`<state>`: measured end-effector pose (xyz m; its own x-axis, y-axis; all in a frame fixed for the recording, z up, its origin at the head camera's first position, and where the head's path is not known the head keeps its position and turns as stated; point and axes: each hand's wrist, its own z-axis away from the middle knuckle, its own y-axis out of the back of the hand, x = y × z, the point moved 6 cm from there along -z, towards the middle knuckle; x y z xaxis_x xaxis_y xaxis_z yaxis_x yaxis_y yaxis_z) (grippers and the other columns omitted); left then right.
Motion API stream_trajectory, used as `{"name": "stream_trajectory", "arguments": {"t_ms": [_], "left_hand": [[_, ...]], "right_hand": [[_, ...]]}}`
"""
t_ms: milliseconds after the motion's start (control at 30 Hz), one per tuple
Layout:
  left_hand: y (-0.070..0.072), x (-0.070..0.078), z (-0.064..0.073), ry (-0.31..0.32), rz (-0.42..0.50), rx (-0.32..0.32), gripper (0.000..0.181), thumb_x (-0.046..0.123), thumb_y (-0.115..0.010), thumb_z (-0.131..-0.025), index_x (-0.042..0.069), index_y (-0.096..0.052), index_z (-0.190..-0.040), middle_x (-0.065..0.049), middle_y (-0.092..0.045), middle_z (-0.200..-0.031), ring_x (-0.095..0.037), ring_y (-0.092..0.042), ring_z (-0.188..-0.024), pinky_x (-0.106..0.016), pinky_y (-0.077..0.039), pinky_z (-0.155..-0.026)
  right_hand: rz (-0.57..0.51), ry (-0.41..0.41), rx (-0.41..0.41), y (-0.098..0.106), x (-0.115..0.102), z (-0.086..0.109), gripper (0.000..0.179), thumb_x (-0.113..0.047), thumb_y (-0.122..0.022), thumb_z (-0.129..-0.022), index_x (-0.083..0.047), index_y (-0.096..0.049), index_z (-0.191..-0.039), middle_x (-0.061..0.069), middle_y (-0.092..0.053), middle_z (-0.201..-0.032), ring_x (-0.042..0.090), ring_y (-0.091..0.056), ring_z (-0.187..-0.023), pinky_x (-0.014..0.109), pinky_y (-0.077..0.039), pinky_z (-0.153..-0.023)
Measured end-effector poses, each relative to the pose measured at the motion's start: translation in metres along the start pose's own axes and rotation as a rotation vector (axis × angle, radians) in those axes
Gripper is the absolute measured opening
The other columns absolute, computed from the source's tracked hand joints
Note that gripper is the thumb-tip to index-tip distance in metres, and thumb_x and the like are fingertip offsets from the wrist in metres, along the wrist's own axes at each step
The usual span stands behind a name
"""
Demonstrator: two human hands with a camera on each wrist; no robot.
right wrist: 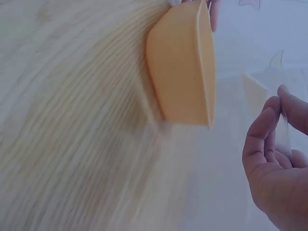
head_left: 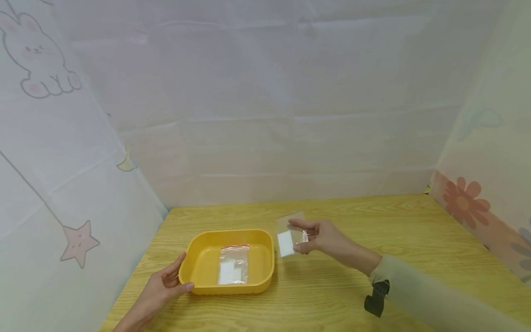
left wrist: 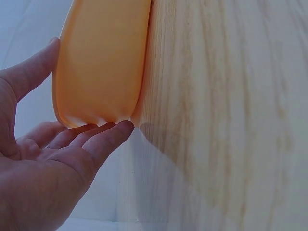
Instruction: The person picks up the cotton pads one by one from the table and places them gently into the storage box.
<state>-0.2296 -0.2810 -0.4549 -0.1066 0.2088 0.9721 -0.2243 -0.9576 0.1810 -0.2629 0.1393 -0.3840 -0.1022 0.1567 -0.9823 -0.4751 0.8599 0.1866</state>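
Note:
A yellow plastic basin point(head_left: 265, 281) stands on the table. My left hand point(head_left: 159, 286) holds its left end, with the thumb at the near rim and the fingers against the outer wall point(left wrist: 103, 62). Inside the basin lies a clear zip bag point(head_left: 233, 265) with a red strip along its top and white pieces in it. To the right of the basin, my right hand point(head_left: 321, 237) pinches a second clear zip bag point(head_left: 285, 244) above the table. A white rectangular piece shows inside that bag. The right wrist view shows the bag nearly edge-on, between thumb point(right wrist: 291, 108) and fingers.
The wood-grain table point(head_left: 352, 295) extends to the right and in front of the basin. White cloth walls point(head_left: 290, 115) with printed figures enclose the table at the back and both sides. A dark strap point(head_left: 377, 297) hangs at the right sleeve.

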Motion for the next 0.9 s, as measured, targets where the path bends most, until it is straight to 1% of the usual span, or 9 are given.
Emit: {"name": "stream_trajectory", "arguments": {"t_ms": [100,200,333,433,533,667,767,900], "left_hand": [[0.0,0.0,-0.001,-0.011,0.002,-0.003,0.091,0.009,-0.078,-0.097,0.003,-0.021,-0.167,-0.02,-0.02,-0.168,-0.044,-0.033,-0.149,-0.032,-0.053,-0.103],[0.0,0.001,-0.002,-0.021,0.008,-0.004,0.091,0.008,-0.078,-0.097,0.002,-0.021,-0.167,-0.02,-0.02,-0.168,-0.044,-0.033,-0.149,-0.031,-0.053,-0.103],[0.0,0.001,-0.003,-0.025,0.009,-0.002,0.091,0.008,-0.079,-0.096,0.002,-0.021,-0.167,-0.02,-0.02,-0.168,-0.044,-0.033,-0.149,-0.031,-0.053,-0.103],[0.0,0.001,-0.003,-0.026,0.006,-0.01,0.091,0.008,-0.078,-0.097,0.002,-0.02,-0.167,-0.02,-0.019,-0.169,-0.044,-0.032,-0.149,-0.031,-0.053,-0.103],[0.0,0.001,-0.003,-0.029,0.004,-0.024,0.092,0.009,-0.078,-0.097,0.002,-0.019,-0.167,-0.021,-0.018,-0.169,-0.045,-0.031,-0.149,-0.031,-0.053,-0.103],[0.001,0.0,-0.002,-0.03,0.005,-0.028,0.092,0.009,-0.078,-0.097,0.002,-0.018,-0.167,-0.022,-0.017,-0.169,-0.046,-0.031,-0.149,-0.031,-0.053,-0.103],[0.001,-0.001,-0.002,-0.026,0.012,-0.029,0.092,0.009,-0.077,-0.098,0.003,-0.018,-0.167,-0.022,-0.017,-0.169,-0.046,-0.031,-0.149,-0.032,-0.053,-0.103],[0.001,-0.002,-0.002,-0.022,0.013,-0.02,0.092,0.009,-0.078,-0.097,0.003,-0.019,-0.167,-0.021,-0.018,-0.169,-0.045,-0.031,-0.149,-0.032,-0.053,-0.103]], "right_hand": [[-0.027,0.008,-0.012,-0.014,-0.007,-0.014,0.079,-0.007,-0.082,-0.092,0.0,-0.043,-0.16,0.021,-0.044,-0.16,0.021,-0.068,-0.094,0.033,-0.059,-0.09],[-0.047,0.022,-0.029,-0.029,-0.011,-0.03,0.079,-0.004,-0.082,-0.091,0.0,-0.043,-0.159,0.021,-0.045,-0.16,0.02,-0.068,-0.092,0.033,-0.061,-0.087],[-0.071,0.022,-0.056,-0.052,-0.012,-0.049,0.079,-0.001,-0.082,-0.091,-0.001,-0.043,-0.16,0.021,-0.046,-0.159,0.017,-0.066,-0.085,0.032,-0.061,-0.084],[-0.1,0.005,-0.074,-0.068,-0.01,-0.06,0.08,0.0,-0.081,-0.091,-0.002,-0.042,-0.161,0.02,-0.047,-0.159,0.018,-0.067,-0.079,0.036,-0.062,-0.084],[-0.118,-0.016,-0.083,-0.084,-0.006,-0.069,0.079,0.001,-0.081,-0.091,-0.002,-0.043,-0.16,0.019,-0.048,-0.159,0.02,-0.069,-0.078,0.041,-0.062,-0.084],[-0.13,-0.055,-0.077,-0.102,0.002,-0.077,0.077,0.003,-0.082,-0.09,-0.002,-0.047,-0.158,0.017,-0.051,-0.157,0.02,-0.071,-0.076,0.046,-0.063,-0.085],[-0.138,-0.084,-0.063,-0.114,0.008,-0.083,0.076,0.004,-0.083,-0.089,-0.001,-0.049,-0.157,0.018,-0.051,-0.157,0.019,-0.072,-0.074,0.045,-0.063,-0.082],[-0.166,-0.116,-0.029,-0.126,0.013,-0.089,0.076,0.007,-0.084,-0.085,0.002,-0.051,-0.154,0.021,-0.052,-0.155,0.018,-0.071,-0.071,0.038,-0.065,-0.074]]}}
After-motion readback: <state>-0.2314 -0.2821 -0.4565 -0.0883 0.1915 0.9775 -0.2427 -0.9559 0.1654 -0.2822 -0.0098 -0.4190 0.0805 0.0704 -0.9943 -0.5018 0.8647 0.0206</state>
